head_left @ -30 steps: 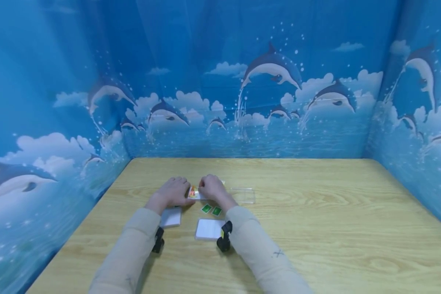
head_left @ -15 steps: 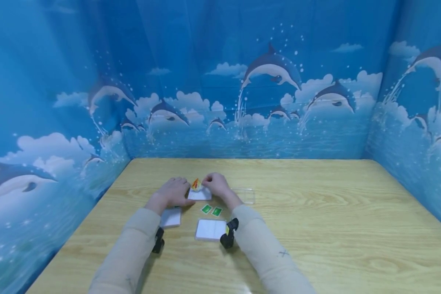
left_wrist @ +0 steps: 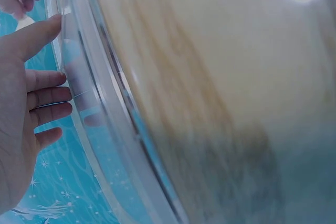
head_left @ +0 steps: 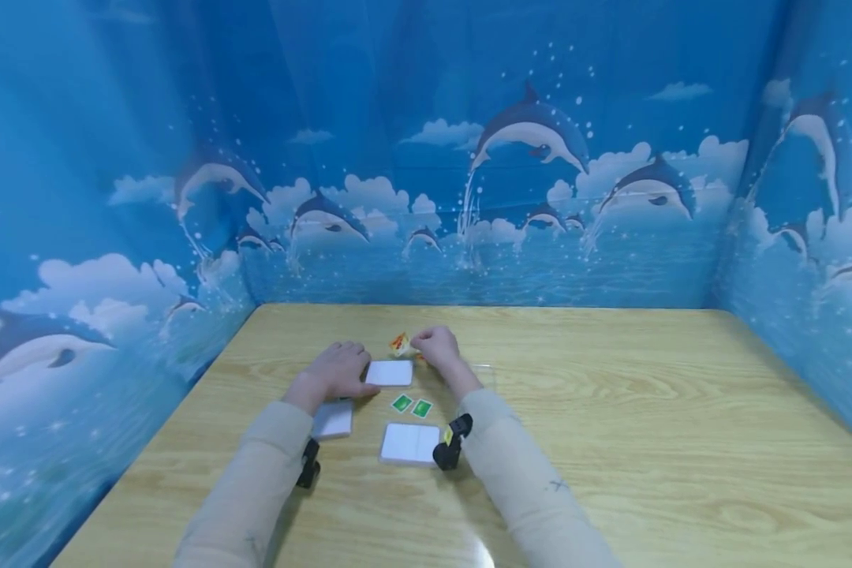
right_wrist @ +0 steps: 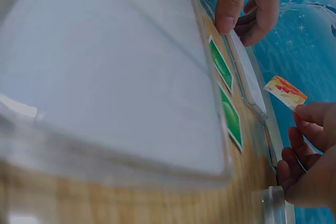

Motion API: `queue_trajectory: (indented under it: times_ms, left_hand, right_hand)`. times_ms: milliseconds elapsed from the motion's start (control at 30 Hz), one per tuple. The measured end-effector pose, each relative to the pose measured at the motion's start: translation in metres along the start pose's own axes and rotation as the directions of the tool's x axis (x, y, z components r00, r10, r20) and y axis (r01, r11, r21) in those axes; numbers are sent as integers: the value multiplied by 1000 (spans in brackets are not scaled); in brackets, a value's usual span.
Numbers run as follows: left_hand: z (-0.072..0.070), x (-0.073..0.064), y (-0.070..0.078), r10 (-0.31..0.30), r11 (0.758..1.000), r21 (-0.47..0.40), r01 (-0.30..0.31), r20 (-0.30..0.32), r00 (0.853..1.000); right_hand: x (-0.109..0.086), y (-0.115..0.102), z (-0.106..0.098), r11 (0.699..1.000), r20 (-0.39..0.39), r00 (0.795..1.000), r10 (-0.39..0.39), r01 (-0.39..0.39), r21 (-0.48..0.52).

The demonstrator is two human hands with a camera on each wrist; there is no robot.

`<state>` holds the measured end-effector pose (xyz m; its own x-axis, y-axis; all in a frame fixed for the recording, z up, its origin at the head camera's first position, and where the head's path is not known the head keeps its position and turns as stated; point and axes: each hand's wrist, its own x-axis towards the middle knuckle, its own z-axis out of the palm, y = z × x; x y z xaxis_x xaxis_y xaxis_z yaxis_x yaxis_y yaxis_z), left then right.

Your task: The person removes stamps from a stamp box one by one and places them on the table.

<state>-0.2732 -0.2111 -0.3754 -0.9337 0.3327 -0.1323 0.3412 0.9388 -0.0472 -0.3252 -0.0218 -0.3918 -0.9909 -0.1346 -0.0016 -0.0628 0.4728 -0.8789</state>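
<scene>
In my right hand [head_left: 436,345] I pinch a small orange and yellow picture card [right_wrist: 285,92] between thumb and fingertips, raised beyond the middle box. My left hand [head_left: 337,369] grips the left end of that flat, white-topped box [head_left: 389,373], thumb at the near edge and fingers toward the far side. Two small green cards [head_left: 401,403] lie side by side in front of it. A bit of orange shows below my right hand; its kind is too small to tell.
A white-topped clear box [head_left: 410,443] lies nearest me, and another white box [head_left: 332,420] sits under my left wrist. A clear plastic tray or lid [head_left: 486,375] stands right of the middle box, partly behind my right wrist. A dolphin-print curtain [head_left: 426,260] borders the table [head_left: 646,410].
My right hand has lifted the orange picture card off the middle box and carried it up and to the right, leaving the white top bare. The left hand has stayed in place.
</scene>
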Motion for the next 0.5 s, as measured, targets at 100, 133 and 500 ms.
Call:
queue_trajectory:
  times_ms: [100, 133, 500]
  left_hand:
    - [-1, 0, 1, -1, 1000, -4, 1, 1, 1000]
    - [-1, 0, 1, -2, 1000, -4, 2, 1, 1000]
    - [1, -1, 0, 7, 1000, 1, -7, -9, 1000]
  right_hand:
    - [-1, 1, 1, 1000, 1, 1000, 15, -15, -13]
    - [-2, 1, 1, 1000, 1, 1000, 18, -18, -17]
    - [-9, -2, 7, 989, 12, 999, 42, -40, -143]
